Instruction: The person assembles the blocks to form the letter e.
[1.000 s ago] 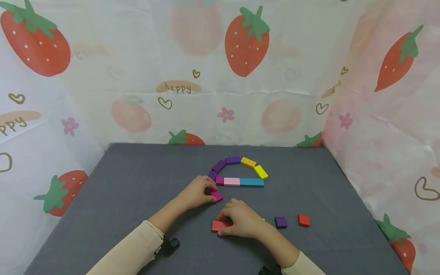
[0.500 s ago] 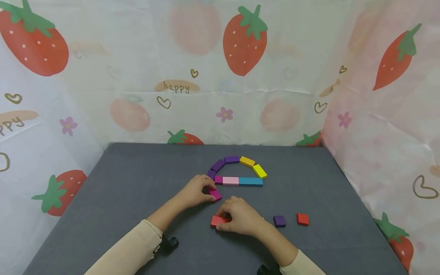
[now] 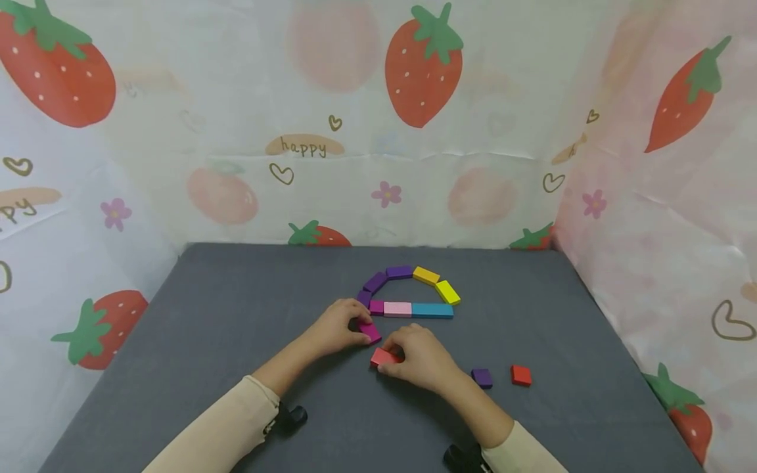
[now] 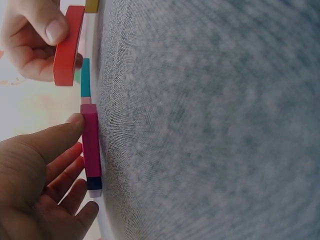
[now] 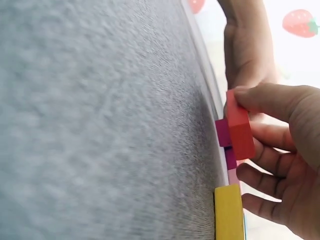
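Note:
My left hand (image 3: 338, 328) pinches a magenta block (image 3: 371, 333) between thumb and fingers; it lies slanted on the grey cloth, just in front of a straight row. That row is a short magenta block (image 3: 376, 307), a pink block (image 3: 397, 309) and a blue block (image 3: 432, 311). Behind it, several purple blocks (image 3: 375, 282) and two yellow blocks (image 3: 447, 292) form an arch. My right hand (image 3: 422, 356) grips a red block (image 3: 383, 357) near the magenta one. The left wrist view shows this red block (image 4: 69, 47) raised off the cloth, its far end covered by fingers.
A small purple block (image 3: 481, 378) and a small red block (image 3: 521, 375) lie to the right of my right hand. A yellow block (image 5: 228, 212) stands near that hand in the right wrist view. A patterned curtain (image 3: 367, 131) rises behind the table (image 3: 266, 282).
My right hand has moved the red block away from me, up toward the magenta block, and the block is now tilted. My left hand stays in place on the magenta block.

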A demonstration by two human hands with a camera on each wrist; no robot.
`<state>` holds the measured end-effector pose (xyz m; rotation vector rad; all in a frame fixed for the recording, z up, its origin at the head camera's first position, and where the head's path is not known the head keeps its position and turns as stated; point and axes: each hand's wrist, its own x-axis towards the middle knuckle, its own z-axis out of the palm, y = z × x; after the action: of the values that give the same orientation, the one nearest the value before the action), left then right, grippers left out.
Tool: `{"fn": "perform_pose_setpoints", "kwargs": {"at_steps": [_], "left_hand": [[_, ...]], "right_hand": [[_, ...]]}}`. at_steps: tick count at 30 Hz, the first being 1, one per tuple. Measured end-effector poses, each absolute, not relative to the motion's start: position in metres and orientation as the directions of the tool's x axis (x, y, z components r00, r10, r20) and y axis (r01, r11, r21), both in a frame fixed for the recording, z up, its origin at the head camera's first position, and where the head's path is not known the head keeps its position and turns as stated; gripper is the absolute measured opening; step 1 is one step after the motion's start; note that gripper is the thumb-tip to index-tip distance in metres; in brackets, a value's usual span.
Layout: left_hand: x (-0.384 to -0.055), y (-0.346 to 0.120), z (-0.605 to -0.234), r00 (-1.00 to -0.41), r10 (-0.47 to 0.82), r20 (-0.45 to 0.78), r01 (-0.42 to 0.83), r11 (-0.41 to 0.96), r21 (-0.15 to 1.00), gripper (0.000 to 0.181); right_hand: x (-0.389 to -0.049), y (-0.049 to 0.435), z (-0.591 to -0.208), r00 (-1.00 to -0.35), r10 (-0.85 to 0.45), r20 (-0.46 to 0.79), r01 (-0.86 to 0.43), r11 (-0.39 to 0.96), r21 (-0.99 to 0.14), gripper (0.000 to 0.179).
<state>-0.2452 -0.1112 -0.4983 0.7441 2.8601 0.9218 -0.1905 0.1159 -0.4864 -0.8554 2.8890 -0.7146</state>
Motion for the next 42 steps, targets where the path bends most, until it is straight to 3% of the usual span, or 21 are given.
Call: {"fn": "perform_pose_setpoints", "kwargs": {"at_steps": [22,42], "left_hand": [[-0.243,-0.109,-0.495,-0.883,0.458,0.102,0.432,0.707,0.560,0.028],[-0.243,-0.110,-0.499,-0.883,0.456,0.107,0.430,0.696,0.575,0.028]], "right_hand": [[-0.203,0.114,-0.492,-0.911,-0.407,0.062,-0.387,0.793,-0.471,0.029],[-0.204,0.110,-0.498,-0.910,-0.405,0.093,-0.404,0.810,-0.426,0.029]]}}
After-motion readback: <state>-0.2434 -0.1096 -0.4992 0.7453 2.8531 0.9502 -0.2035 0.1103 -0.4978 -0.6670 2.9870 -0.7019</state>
